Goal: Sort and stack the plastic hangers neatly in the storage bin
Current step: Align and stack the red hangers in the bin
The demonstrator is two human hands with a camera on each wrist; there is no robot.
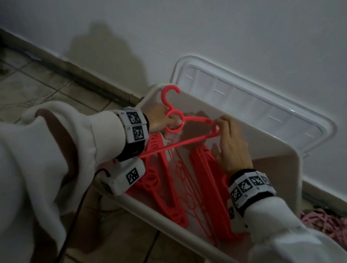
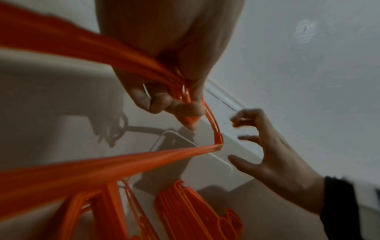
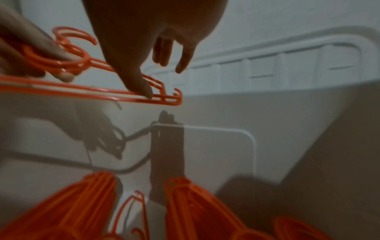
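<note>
While left hand [image 1: 158, 119] grip clamps hanger [image 1: 189, 141], right hand [image 1: 231, 145] seemingly loose; bin [image 1: 208, 242] on tiled floor [image 1: 42, 83].

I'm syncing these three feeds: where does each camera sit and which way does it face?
Head: looks down from above at the storage bin; both sleeves show, left hand gripping a red hanger.
Left wrist: looks along the left hand into the bin; the right hand shows.
Right wrist: looks along the right hand towards the lid.
All share the held hanger.
</note>
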